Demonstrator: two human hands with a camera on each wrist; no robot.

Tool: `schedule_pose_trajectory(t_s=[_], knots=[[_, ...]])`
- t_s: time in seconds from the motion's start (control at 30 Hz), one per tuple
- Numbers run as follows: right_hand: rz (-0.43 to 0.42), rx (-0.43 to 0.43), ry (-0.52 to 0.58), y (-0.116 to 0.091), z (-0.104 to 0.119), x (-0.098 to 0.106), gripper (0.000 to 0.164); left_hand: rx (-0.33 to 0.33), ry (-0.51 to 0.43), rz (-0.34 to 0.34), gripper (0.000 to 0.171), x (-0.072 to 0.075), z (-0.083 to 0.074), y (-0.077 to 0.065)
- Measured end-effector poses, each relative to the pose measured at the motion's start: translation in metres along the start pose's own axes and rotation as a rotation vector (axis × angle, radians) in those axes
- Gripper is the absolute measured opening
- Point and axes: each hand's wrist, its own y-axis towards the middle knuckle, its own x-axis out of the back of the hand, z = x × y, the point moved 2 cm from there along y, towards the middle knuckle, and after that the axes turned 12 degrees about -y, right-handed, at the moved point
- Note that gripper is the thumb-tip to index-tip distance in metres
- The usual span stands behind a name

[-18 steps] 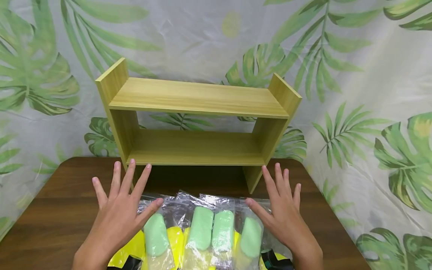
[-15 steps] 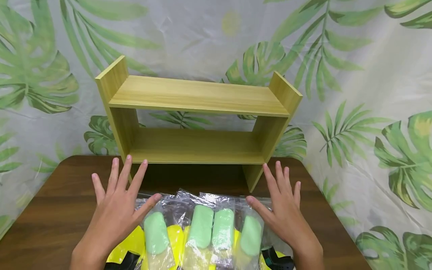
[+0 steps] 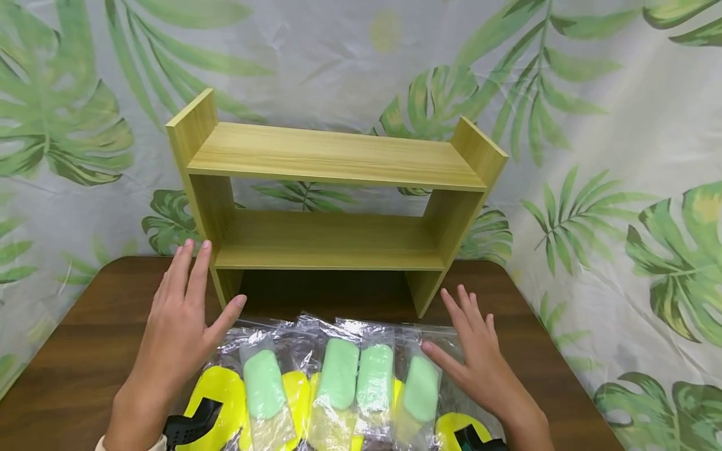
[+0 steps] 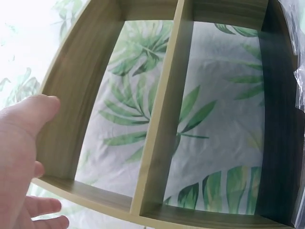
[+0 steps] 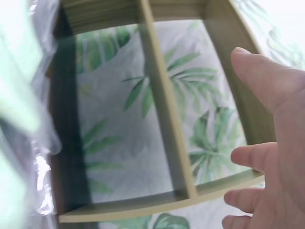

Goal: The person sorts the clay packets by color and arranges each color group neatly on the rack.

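Observation:
My left hand (image 3: 177,313) hovers in front of the shelf's left side panel, its fingers straight and the thumb held apart. On the other side, my right hand (image 3: 479,351) is spread in the air near the right-hand bags. Neither hand holds anything. Between and below them lie several clear plastic bags (image 3: 316,335) with pale green rounded pieces (image 3: 264,383) and yellow rounded pieces (image 3: 217,407) in them. Behind stands a light wooden two-board shelf (image 3: 333,153), its boards bare. Both wrist views show the open shelf (image 4: 157,124), with part of each hand at the outer edge.
The dark brown wooden table (image 3: 62,351) carries the shelf and bags. A cloth with green leaf prints (image 3: 338,56) hangs close behind and to the sides. Black wrist-camera mounts (image 3: 194,423) sit at the wrists, over the yellow pieces in the head view.
My left hand has risen slightly and turned more edge-on, its fingers drawing together. The right hand has shifted a little down and to the right. Shelf and bags stay put.

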Motion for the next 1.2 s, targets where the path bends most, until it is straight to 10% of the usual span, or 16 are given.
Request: schedule_pose_trajectory(t_s=[0.63,1.2], knots=[[0.088,-0.05,0.036,-0.037,-0.021,-0.044,0.08,0.212,-0.363,-0.088,0.078,-0.014,0.04,0.022],[0.082,-0.116,0.017,-0.058,-0.032,-0.063,0.078,0.27,-0.367,-0.208,0.059,-0.035,0.056,0.031]])
